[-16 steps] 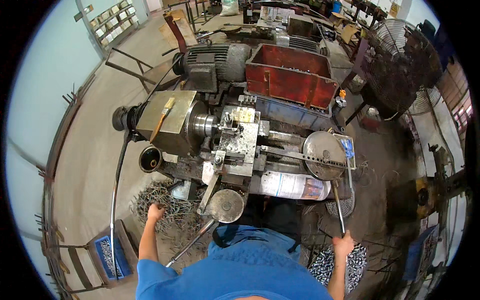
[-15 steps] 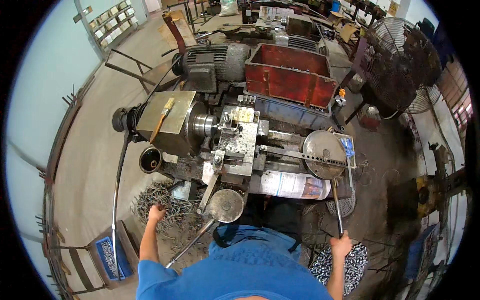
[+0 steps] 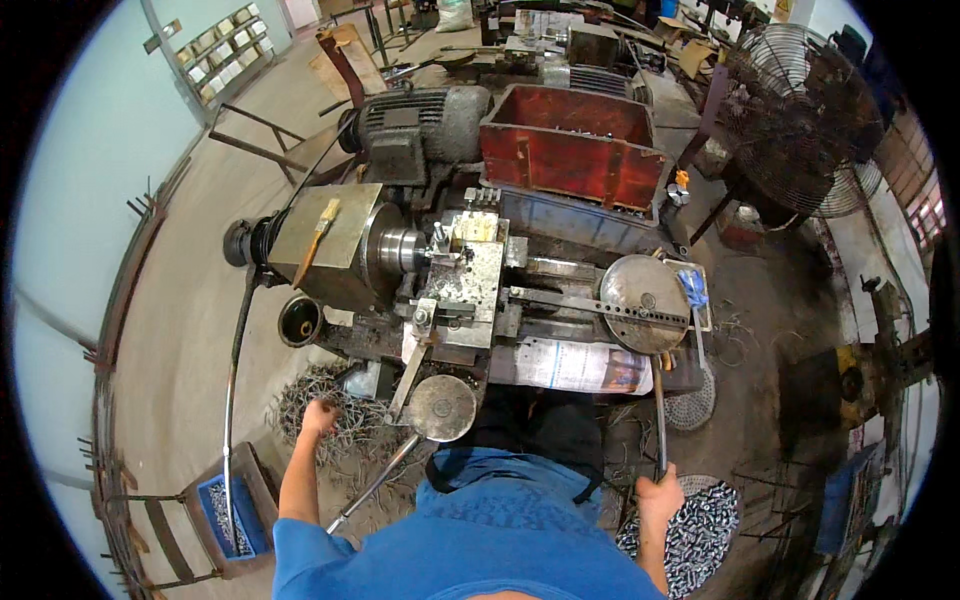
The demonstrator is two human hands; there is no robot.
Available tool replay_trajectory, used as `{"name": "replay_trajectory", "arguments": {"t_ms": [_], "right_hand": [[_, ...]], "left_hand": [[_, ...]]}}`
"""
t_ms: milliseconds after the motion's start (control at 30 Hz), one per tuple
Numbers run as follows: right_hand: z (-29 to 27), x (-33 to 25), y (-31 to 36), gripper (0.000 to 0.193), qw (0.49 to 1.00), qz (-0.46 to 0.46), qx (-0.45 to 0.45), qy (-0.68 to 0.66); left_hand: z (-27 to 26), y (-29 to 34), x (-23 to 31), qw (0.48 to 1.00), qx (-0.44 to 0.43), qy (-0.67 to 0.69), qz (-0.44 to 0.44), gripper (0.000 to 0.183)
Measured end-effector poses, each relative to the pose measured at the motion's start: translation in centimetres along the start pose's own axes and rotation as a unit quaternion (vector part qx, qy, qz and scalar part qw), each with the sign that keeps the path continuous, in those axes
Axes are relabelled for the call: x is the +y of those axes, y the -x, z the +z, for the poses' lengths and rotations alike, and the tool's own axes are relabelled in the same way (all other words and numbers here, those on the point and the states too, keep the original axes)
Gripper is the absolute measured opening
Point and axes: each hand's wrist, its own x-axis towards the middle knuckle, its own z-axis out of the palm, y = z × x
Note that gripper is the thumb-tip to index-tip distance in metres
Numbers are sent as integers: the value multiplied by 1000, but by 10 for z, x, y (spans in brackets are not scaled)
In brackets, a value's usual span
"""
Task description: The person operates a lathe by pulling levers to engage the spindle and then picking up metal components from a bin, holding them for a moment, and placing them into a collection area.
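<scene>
At one o'clock a red bin [image 3: 560, 170] with scuffed walls sits on a grey-blue crate [image 3: 575, 224]. A large round fan [image 3: 800, 120] in a wire cage stands at two o'clock. Toward ten o'clock a brush [image 3: 319, 237] with an orange handle and pale bristles lies aslant, and farther out that way stands a dark metal frame [image 3: 258, 151]. Between ten and eleven, a rack of pale cards [image 3: 224, 50] hangs on the wall. A whitish sack [image 3: 455, 15] stands at twelve. Near eight, a blue tray [image 3: 258, 541] holds small metal pieces.

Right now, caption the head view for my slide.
At a lathe, right hand on a metal lever, left hand near tangled shavings.
</scene>
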Motion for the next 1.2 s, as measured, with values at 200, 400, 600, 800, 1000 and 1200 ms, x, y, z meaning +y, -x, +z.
{"name": "replay_trajectory", "arguments": {"t_ms": [200,400,600,800,1000,1200], "right_hand": [[-5,82,-103,37,980,-64,47,180],[-18,91,-222,49,962,-10,120,245],[-24,45,-193,53,958,-144,216,125],[-44,-37,-178,50,948,-258,185,-31],[-66,-183,-168,45,873,-445,104,-172],[-63,-316,-134,46,748,-624,74,-214]], "left_hand": [[-14,-17,21,991,97,-85,36,35],[1,-38,84,923,60,-343,164,45],[67,-39,80,942,234,-238,30,54],[66,-50,64,960,130,-246,44,50],[52,-42,61,943,136,-284,106,40],[18,-31,78,930,38,-350,108,47]]}}
